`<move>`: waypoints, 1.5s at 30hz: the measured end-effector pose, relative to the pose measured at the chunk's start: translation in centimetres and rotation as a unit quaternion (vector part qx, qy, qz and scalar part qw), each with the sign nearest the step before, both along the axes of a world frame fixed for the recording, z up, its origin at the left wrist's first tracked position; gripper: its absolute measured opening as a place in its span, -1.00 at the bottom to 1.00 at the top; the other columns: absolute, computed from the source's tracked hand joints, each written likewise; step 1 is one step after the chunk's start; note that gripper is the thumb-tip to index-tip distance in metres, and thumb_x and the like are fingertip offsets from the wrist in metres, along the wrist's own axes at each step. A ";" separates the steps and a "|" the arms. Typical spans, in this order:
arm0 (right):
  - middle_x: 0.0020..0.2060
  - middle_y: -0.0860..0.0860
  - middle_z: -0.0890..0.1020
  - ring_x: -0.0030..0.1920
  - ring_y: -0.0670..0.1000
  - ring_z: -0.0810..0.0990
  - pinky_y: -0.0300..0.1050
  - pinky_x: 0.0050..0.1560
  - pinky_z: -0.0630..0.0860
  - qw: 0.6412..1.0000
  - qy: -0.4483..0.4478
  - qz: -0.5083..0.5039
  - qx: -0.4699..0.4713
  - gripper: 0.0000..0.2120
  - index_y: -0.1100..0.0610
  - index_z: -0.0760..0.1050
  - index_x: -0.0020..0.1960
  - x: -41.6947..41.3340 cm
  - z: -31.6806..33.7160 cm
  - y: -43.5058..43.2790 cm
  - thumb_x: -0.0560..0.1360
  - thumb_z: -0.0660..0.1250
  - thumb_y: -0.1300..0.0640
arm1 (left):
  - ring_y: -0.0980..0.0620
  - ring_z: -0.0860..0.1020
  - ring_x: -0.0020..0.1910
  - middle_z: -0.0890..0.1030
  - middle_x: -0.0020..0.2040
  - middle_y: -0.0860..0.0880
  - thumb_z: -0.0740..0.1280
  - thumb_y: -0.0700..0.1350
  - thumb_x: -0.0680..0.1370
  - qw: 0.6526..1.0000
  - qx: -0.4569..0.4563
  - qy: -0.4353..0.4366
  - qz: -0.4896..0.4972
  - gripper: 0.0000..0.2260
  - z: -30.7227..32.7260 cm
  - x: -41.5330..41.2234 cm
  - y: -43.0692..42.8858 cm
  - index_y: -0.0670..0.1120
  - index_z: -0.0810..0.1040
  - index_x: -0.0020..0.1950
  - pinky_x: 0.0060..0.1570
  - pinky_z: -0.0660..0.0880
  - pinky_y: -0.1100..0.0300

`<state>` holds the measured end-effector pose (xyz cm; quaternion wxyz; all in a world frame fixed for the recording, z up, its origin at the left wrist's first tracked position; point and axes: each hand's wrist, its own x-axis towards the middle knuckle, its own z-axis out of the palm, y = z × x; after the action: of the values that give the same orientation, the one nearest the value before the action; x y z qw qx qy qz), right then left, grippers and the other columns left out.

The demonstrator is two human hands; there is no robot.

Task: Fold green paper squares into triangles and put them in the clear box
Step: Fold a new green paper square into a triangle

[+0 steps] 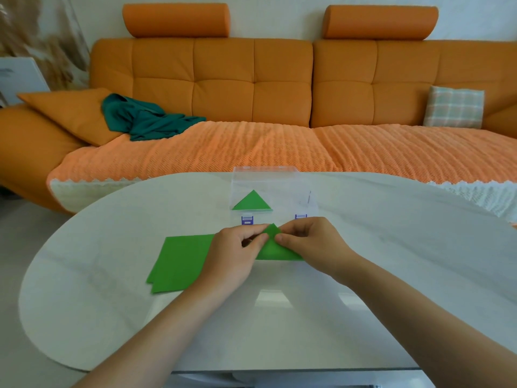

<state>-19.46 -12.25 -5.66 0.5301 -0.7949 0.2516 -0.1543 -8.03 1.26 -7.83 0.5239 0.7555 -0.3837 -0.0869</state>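
Observation:
A green paper sheet [275, 247], folded into a triangle, lies on the white table [112, 275] in front of me. My left hand [232, 253] and my right hand [305, 239] both pinch its upper corner, fingertips almost meeting. A small stack of flat green paper squares [181, 261] lies to the left, partly under my left hand. Behind the hands stands the clear box [291, 189], open, with purple latches at its front. One folded green triangle [251, 202] lies inside it on the left.
An orange sofa [251, 93] runs along the far side of the table, with a teal cloth [145, 119] and a checked cushion [453, 110] on it. The table's rounded edge curves at the left and near side.

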 end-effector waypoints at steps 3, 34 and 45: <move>-0.19 -0.12 0.73 -0.14 -0.11 0.68 -0.19 -0.02 0.60 0.999 -0.011 -0.007 -0.040 -0.87 -0.04 0.71 -0.02 0.1 -0.3 0.2 0.52 0.40 0.13 | 0.33 0.61 -0.14 0.67 -0.13 0.27 0.40 -0.17 0.55 1.000 -0.003 0.007 0.004 -0.80 -0.1 -0.2 -0.1 0.04 0.69 0.13 -0.12 0.46 0.46; -0.32 -0.13 0.64 -0.30 -0.18 0.55 -0.34 -0.31 0.41 0.991 0.055 -0.027 -0.120 -0.88 -0.02 0.67 -0.15 0.2 -0.4 0.1 0.52 0.37 0.03 | 0.26 0.58 -0.04 0.68 0.03 0.14 0.37 -0.15 0.57 1.000 0.028 -0.005 -0.004 -0.76 -0.9 -0.6 -0.9 0.05 0.66 0.20 -0.04 0.42 0.45; -0.30 -0.18 0.64 -0.24 -0.18 0.57 -0.30 -0.25 0.42 0.984 0.115 -0.006 -0.135 -0.91 -0.04 0.68 -0.17 0.2 -0.3 -0.4 0.49 0.42 0.02 | 0.24 0.58 -0.01 0.65 0.00 0.17 0.33 -0.10 0.57 0.990 0.124 -0.059 -0.029 -0.75 -0.6 0.1 0.0 0.05 0.65 0.22 -0.01 0.42 0.39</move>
<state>-19.25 -12.63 -6.00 0.3848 -0.8701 0.2923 -0.0975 -7.91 1.25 -8.43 0.3995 0.8071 -0.4220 -0.1041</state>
